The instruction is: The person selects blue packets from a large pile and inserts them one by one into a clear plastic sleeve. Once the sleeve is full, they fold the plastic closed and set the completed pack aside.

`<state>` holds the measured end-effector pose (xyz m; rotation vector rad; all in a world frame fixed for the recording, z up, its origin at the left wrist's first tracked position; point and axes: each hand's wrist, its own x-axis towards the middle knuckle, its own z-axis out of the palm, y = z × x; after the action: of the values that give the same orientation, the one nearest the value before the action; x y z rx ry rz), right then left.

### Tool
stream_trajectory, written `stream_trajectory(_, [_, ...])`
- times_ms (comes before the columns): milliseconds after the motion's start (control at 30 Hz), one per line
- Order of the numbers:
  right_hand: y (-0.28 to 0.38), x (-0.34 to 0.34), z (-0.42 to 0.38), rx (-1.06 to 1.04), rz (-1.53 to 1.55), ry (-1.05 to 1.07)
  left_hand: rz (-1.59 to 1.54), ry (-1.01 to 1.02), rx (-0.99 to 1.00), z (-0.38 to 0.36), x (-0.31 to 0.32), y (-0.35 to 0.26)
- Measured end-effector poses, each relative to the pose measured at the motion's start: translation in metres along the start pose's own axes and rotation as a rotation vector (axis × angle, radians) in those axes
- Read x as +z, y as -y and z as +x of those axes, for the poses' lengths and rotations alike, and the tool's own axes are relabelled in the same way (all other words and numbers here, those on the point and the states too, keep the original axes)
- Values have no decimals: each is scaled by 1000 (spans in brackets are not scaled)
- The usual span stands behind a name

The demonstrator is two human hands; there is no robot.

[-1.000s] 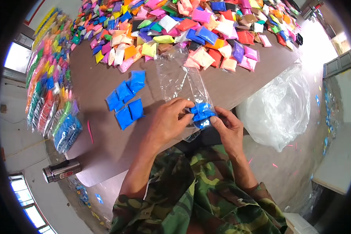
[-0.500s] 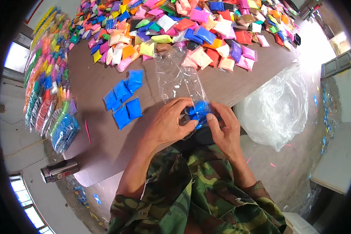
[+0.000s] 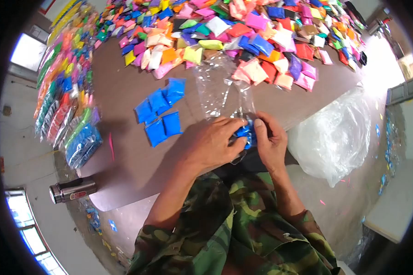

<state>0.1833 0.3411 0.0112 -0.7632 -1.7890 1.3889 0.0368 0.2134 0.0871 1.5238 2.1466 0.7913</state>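
Observation:
A long clear plastic bag [image 3: 218,94] lies on the table with its near end at the table's front edge. Small blue packets [image 3: 247,132] are bunched in that near end, partly covered by fingers. My left hand [image 3: 218,142] closes on them from the left, thumb and fingers curled around. From the other side my right hand [image 3: 273,143] pinches the bag and packets, thumb against bent fingers. Several more blue packets [image 3: 159,101] lie flat to the left of my left hand, in two rows close together.
A heap of colourful packets [image 3: 243,32] covers the table's far side. Filled clear bags [image 3: 82,142] line the left edge, near a steel thermos [image 3: 73,189] and a pink strip [image 3: 111,146]. A large clear plastic sack [image 3: 332,137] hangs at the table's right edge.
The view has shifted, so most things on the table appear farther right. My fingers have closed further over the blue packets in the bag. The loose blue packets keep their arrangement.

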Motion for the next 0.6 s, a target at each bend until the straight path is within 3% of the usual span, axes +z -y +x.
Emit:
stream_trajectory(167, [9,-2,-3,-78,-126,22,-104,-92,85,-7,24,11])
stream_trajectory(400, [-2,-1,-4,-88,-75,11,-31,-127,-20,-13,26,-4])
stream_trajectory(500, [3,-3,-4,-50,-78,22,-46,-225,-114,-25,14,-3])
stream_trajectory(600, [1,-3,-5,-60,-78,22,116,-528,-155,-57,-18,27])
